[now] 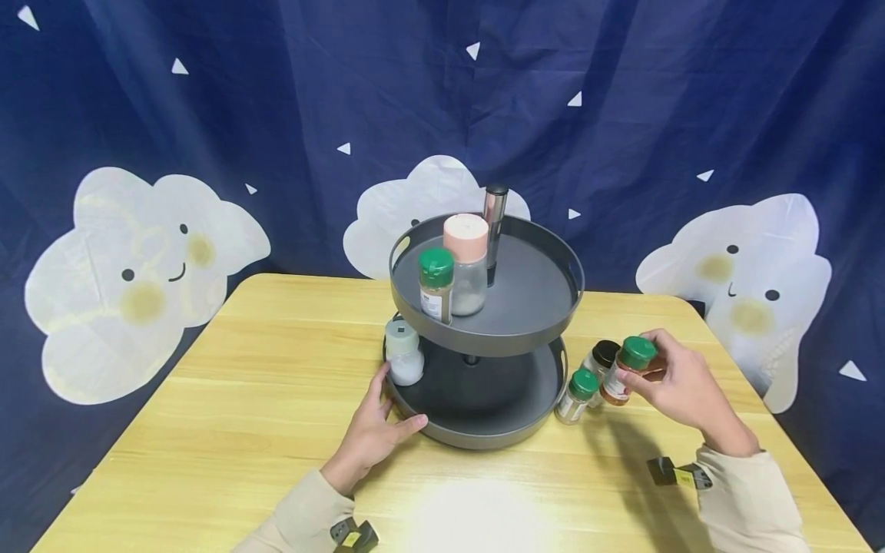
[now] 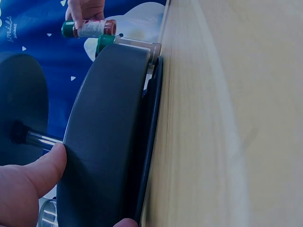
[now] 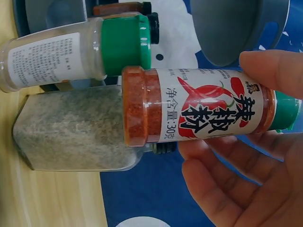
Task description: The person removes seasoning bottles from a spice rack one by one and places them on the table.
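Head view: my right hand [image 1: 681, 388] pinches a chilli jar [image 1: 614, 382] between thumb and fingers, green cap up and leaning a little, to the right of the two-tier rack [image 1: 495, 207]; a black-capped jar [image 1: 605, 352] and a green-capped jar [image 1: 572, 402] stand close by on the table [image 1: 276, 369]. My left hand [image 1: 369, 432] has thumb and forefinger spread apart at the lower tray [image 1: 477, 442], near a white jar [image 1: 405, 367] inside it, while the upper tray [image 1: 484, 343] bears a pink-capped jar [image 1: 470, 284] and a small spice jar [image 1: 436, 298]. I judge the step in hand to be loading loose jars onto the rack, this one picked up but not yet placed. Left wrist view: my thumb [image 2: 49, 168] lies against the lower tray's outer wall and one fingertip shows at its bottom edge; how the other fingers lie I cannot tell. Right wrist view: my thumb is near the cap end, fingers curled on the other side, the chilli jar's base above the table. The next move, I think, calls for bringing it leftward, uprighting it, and clearing whichever tray rim I choose, with the rack steadied.
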The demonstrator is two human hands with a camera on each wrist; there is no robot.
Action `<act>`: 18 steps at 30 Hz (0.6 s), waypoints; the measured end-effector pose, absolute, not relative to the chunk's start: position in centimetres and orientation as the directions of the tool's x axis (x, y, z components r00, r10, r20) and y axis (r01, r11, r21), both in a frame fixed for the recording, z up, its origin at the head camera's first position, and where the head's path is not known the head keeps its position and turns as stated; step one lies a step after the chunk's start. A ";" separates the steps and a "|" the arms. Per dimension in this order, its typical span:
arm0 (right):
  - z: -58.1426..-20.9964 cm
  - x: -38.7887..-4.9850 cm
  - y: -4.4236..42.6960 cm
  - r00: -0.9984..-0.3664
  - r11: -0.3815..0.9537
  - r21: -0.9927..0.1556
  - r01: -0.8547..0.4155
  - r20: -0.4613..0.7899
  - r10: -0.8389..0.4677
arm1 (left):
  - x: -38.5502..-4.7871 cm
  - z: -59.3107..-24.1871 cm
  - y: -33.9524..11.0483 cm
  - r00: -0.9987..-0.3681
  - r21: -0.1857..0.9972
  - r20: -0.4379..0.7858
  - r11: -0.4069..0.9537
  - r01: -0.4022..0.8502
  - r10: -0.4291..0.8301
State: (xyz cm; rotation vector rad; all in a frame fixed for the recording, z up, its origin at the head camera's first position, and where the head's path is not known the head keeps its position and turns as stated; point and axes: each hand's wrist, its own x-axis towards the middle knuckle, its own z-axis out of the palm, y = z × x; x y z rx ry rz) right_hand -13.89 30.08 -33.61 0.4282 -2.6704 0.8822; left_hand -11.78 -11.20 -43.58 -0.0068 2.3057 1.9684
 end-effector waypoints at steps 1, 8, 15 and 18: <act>-33.7 -13.9 30.1 -0.913 0.770 -0.523 -0.366 0.363 -0.187 | -11.8 -43.6 -11.2 -0.994 0.984 -0.087 0.158 -0.075 0.068; -34.8 -14.0 30.5 -0.917 0.775 -0.511 -0.371 0.333 -0.219 | -11.8 -43.6 -11.2 -0.994 0.985 -0.083 0.159 -0.072 0.067; -35.9 -14.0 30.3 -0.914 0.765 -0.512 -0.390 0.317 -0.254 | -11.8 -43.6 -11.2 -0.995 0.984 -0.080 0.162 -0.069 0.063; -36.3 -13.9 30.2 -0.918 0.762 -0.521 -0.384 0.301 -0.256 | -11.8 -43.7 -11.2 -0.995 0.984 -0.081 0.165 -0.070 0.063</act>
